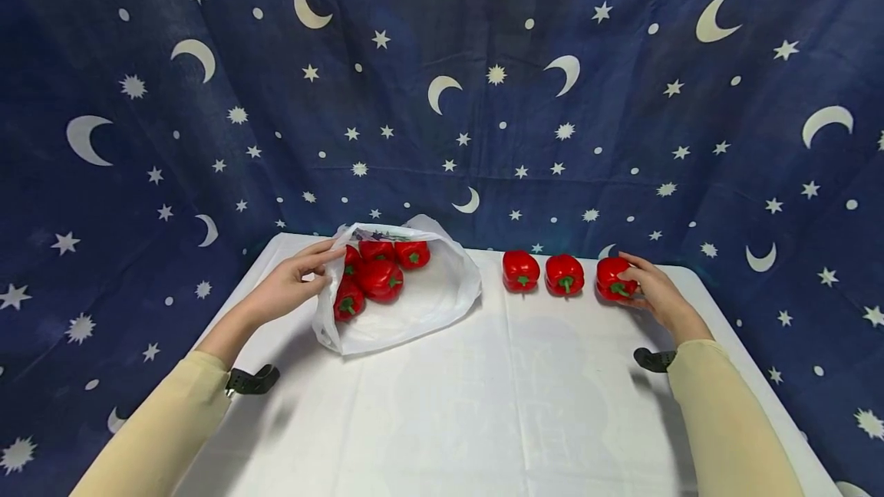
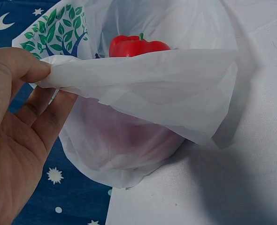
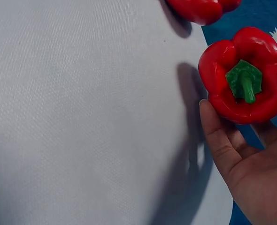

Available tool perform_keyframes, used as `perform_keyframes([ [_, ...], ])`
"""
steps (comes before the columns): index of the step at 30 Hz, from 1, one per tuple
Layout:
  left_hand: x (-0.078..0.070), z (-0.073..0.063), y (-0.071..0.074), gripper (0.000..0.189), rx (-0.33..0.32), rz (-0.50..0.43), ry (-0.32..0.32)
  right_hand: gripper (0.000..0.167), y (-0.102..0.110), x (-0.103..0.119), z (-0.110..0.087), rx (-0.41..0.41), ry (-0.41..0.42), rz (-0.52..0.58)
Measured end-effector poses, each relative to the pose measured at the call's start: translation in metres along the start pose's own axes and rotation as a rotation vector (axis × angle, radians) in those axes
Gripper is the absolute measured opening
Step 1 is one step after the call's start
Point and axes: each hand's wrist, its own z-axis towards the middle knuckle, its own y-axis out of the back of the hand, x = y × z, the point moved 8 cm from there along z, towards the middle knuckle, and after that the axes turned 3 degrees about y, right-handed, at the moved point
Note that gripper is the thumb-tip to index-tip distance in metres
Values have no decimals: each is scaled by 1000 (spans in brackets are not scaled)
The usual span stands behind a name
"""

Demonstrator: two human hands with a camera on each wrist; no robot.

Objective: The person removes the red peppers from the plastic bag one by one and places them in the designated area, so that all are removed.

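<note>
A white plastic bag (image 1: 421, 313) lies on its side with its mouth facing the near side, and several red bell peppers (image 1: 380, 280) are inside it. At the mouth's left side, my left hand (image 1: 293, 282) pinches the rim between thumb and fingers. In the left wrist view, one red pepper (image 2: 136, 47) shows above the bag's edge (image 2: 143, 75). My right hand (image 1: 659, 297) grips a red bell pepper (image 1: 611, 279) at the right; its green stem (image 3: 246, 86) faces the right wrist camera. Whether this pepper touches the table cannot be told.
Two more red bell peppers, one (image 1: 520, 271) nearer the bag and one (image 1: 564, 276) nearer my right hand, stand in a row along the back of the white table (image 1: 442, 420). Behind it hangs a dark blue cloth (image 1: 400, 106) with moons and stars.
</note>
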Motion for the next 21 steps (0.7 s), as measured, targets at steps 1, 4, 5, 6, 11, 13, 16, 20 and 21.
perform_keyframes([
  [1, 0, 0, 0, 50, 2, -2, 2, 76, 0, -1, 1, -1, -1, -3],
  [4, -1, 1, 0, 50, 1, -6, 11, 76, 1, -3, 2, -2, -9, -5],
  [5, -1, 1, 0, 50, -1, -6, 13, 76, 1, -4, 3, -2, -12, -4],
  [6, -1, 1, 0, 50, -3, -5, 16, 76, 0, -5, 4, 0, -14, -2],
  [11, -1, 3, 1, 49, -6, 11, 20, 76, 0, -7, 7, -6, -23, 14],
  [13, 0, 3, 1, 49, -6, 20, 18, 77, 0, -7, 9, -4, -28, 8],
  [16, -1, 2, 2, 49, -4, 28, 11, 77, -2, -8, 10, -3, -38, 5],
  [20, -1, 0, 0, 49, -3, 31, 8, 78, -3, -11, 10, -9, -51, -6],
  [21, 0, 0, -1, 49, -3, 30, 9, 79, -4, -12, 10, -10, -53, -8],
])
